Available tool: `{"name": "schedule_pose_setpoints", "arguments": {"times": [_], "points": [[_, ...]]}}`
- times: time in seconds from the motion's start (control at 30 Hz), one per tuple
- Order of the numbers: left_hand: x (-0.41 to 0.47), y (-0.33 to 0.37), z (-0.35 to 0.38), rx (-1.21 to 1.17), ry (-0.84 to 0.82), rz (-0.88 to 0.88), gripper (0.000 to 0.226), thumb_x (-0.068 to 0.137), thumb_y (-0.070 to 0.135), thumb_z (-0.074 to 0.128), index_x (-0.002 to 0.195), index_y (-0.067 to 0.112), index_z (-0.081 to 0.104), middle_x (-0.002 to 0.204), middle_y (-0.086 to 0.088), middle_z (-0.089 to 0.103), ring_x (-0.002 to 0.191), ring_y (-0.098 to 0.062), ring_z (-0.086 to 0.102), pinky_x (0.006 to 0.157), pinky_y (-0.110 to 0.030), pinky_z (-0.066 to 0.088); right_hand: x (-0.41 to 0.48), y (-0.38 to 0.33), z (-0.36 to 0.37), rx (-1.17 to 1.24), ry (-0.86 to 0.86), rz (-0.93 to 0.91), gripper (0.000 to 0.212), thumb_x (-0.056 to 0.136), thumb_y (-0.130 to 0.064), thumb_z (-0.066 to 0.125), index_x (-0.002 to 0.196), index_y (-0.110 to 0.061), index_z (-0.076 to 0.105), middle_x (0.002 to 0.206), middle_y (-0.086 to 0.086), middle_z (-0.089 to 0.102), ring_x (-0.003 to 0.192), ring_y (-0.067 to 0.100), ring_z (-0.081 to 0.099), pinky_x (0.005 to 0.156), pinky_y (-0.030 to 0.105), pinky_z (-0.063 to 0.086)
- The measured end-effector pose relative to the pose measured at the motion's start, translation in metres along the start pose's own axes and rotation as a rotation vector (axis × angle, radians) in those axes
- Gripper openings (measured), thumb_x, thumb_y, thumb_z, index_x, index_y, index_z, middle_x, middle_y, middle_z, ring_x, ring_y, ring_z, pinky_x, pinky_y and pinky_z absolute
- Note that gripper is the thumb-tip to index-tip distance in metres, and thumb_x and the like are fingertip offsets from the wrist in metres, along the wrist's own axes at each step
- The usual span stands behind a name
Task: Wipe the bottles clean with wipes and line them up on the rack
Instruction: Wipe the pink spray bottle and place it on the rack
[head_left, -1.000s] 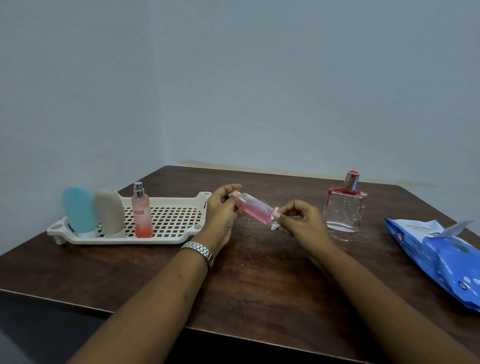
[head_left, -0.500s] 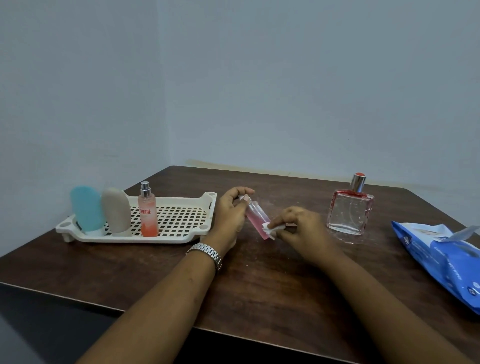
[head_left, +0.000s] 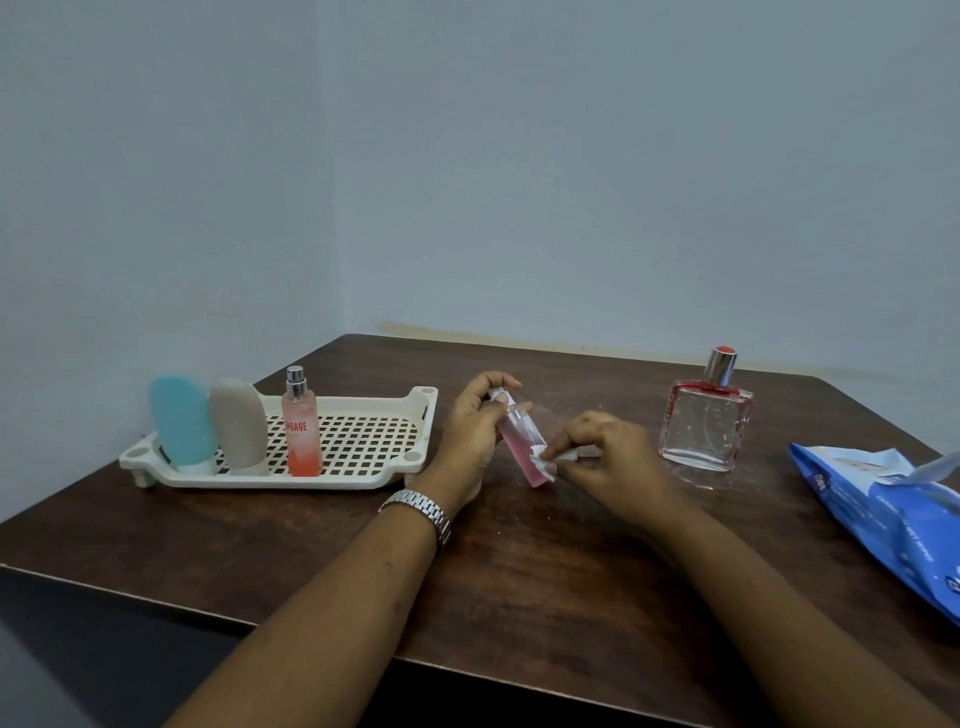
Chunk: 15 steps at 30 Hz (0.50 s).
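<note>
While you are wiping the small pink bottle (head_left: 521, 446), your left hand (head_left: 470, 434) is gripping it near the cap, thumb and fingers curled round the neck, so the bottle is slanting down from those fingers toward your right hand (head_left: 610, 465). Your right fingertips are pinching a small crumpled wipe (head_left: 558, 460) against the bottle's lower end, and that hand is holding nothing else. To my eye only the base is getting covered, so you are probably wanting to be rolling the bottle between your left fingers while drawing the wipe up its length. The wipe is looking tightly bunched, and opening it out under your fingertips is likely giving it more reach. A damp, smooth bottle is probably turning slippery, so be keeping the neck grip firm. Just left of your left knuckles the rack (head_left: 423, 410) is sitting with a blue bottle (head_left: 182, 421), a beige bottle (head_left: 238, 423) and an orange spray bottle (head_left: 301, 431) standing in a row, and the free space is lying on the spray bottle's side nearer your fingers. Beyond your right fingers a square perfume bottle (head_left: 706, 434) is standing on the table (head_left: 519, 582), not yet racked, with the pack of wipes (head_left: 893, 514) lying further right
</note>
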<state>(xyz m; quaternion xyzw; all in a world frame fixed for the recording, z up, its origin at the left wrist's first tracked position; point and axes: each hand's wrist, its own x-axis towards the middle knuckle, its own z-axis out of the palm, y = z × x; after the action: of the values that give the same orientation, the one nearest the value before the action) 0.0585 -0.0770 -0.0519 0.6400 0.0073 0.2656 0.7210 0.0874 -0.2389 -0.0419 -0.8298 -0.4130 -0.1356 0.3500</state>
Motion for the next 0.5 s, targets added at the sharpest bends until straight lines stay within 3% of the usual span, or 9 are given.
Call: {"name": "schedule_pose_setpoints", "arguments": {"times": [0.1, 0.27, 0.5], "points": [[-0.001, 0.001, 0.0, 0.009, -0.023, 0.024, 0.03, 0.099, -0.001, 0.04, 0.091, 0.018, 0.063, 0.115, -0.003, 0.061, 0.102, -0.018, 0.068, 0.093, -0.045, 0.053, 0.0, 0.001, 0.002, -0.011, 0.025, -0.041, 0.012, 0.079, -0.009, 0.072, 0.086, -0.019, 0.074, 0.089, -0.011, 0.055, 0.081, -0.002, 0.052, 0.068, 0.003, 0.042], [-0.009, 0.007, 0.009, 0.018, -0.12, 0.088, 0.027, 0.099, 0.0, 0.041, 0.094, 0.015, 0.063, 0.103, 0.007, 0.065, 0.097, -0.007, 0.066, 0.08, -0.025, 0.055, 0.0, 0.001, 0.006, 0.003, 0.167, -0.124, 0.014, 0.079, -0.004, 0.072, 0.089, -0.014, 0.074, 0.087, -0.014, 0.053, 0.079, -0.004, 0.054, 0.069, 0.001, 0.042], [-0.011, 0.007, 0.014, 0.09, -0.175, 0.175, 0.03, 0.099, 0.003, 0.044, 0.094, 0.02, 0.069, 0.11, -0.006, 0.062, 0.099, -0.011, 0.059, 0.076, -0.019, 0.049, 0.004, -0.001, 0.007, 0.107, 0.374, -0.114, 0.016, 0.078, -0.006, 0.072, 0.093, -0.013, 0.074, 0.091, -0.006, 0.062, 0.084, -0.008, 0.054, 0.072, -0.001, 0.036]]}}
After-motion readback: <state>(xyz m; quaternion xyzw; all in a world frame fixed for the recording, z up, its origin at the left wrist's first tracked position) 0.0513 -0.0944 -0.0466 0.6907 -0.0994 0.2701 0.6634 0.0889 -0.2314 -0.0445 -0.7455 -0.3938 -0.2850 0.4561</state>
